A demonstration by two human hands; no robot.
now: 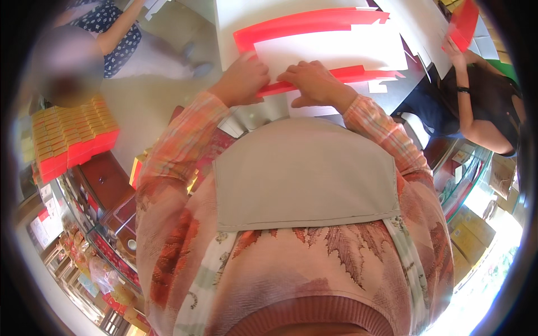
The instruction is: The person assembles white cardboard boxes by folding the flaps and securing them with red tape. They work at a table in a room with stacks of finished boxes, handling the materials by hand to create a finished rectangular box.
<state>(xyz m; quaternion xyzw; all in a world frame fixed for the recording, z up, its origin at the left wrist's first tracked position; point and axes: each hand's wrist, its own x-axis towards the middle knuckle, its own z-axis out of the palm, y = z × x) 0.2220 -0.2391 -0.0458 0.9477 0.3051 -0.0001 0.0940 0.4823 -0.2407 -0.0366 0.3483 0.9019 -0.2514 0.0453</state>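
Note:
A flat cardboard box blank point(330, 51), white inside with red side strips, lies on the table in front of me. Its far red strip stands partly raised, and the near red strip bends up along the edge closest to me. My left hand point(245, 80) is closed at the blank's left near corner, fingers curled over the red side. At the middle of the near strip, my right hand point(315, 85) grips the folded edge with bent fingers on the white face and the thumb on my side. Tabs with notched ends stick out at the blank's right.
The light table point(230, 33) extends beyond the blank. At far right, a person point(485, 106) in dark clothes lifts a red box piece point(463, 25). Another person point(117, 42) is at upper left. Stacked red-and-yellow boxes point(75, 134) stand at left, and glass display cases point(462, 173) are close by.

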